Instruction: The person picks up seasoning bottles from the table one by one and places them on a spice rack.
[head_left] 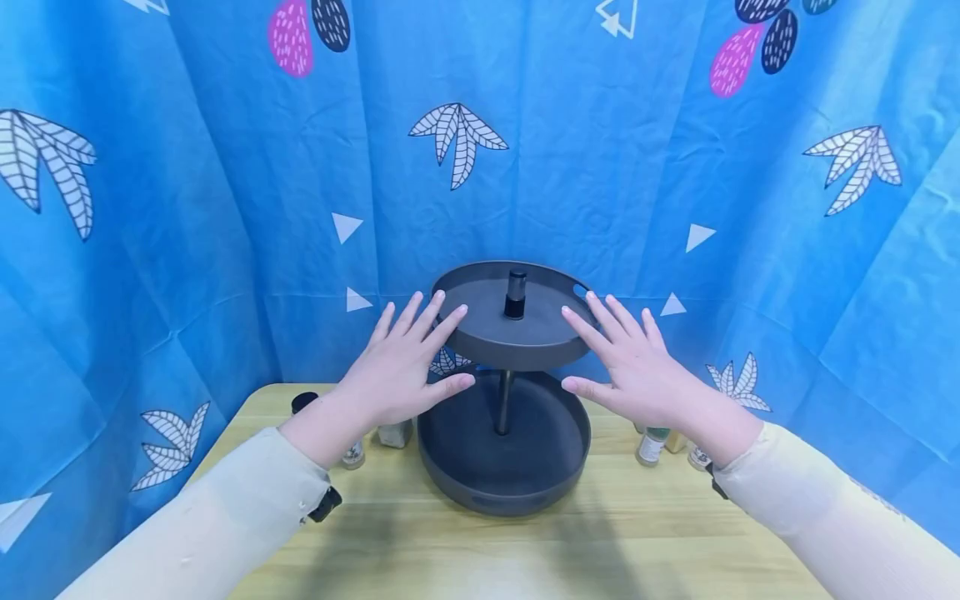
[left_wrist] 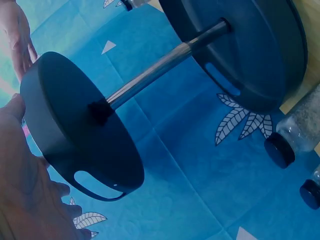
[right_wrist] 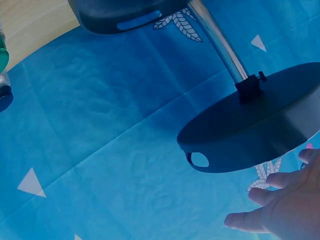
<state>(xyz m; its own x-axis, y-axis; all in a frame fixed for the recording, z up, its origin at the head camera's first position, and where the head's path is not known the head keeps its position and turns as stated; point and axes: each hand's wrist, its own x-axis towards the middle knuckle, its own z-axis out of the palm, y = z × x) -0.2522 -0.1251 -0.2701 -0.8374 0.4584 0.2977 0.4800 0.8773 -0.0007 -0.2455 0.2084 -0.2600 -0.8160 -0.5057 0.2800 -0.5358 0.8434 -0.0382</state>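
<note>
A dark grey two-tier round tray stand (head_left: 504, 492) stands upright on the table, its upper tray (head_left: 517, 354) and lower tray joined by a metal pole (head_left: 505, 404). My left hand (head_left: 397, 371) is spread beside the upper tray's left side, fingers straight, holding nothing. On the other side my right hand (head_left: 637, 367) is likewise spread, palm down and holding nothing. In the left wrist view the left hand (left_wrist: 25, 175) is close to the tray's rim; contact is hard to tell. The right hand (right_wrist: 285, 200) appears just off the rim in the right wrist view.
Small jars and bottles stand on the wooden table (head_left: 465, 550) either side of the stand: a black-capped jar (left_wrist: 300, 130) on the left, a green-topped bottle (head_left: 651, 447) on the right. Partly behind the left hand is a grey item (head_left: 394, 433). Blue patterned cloth (head_left: 570, 167) surrounds the table.
</note>
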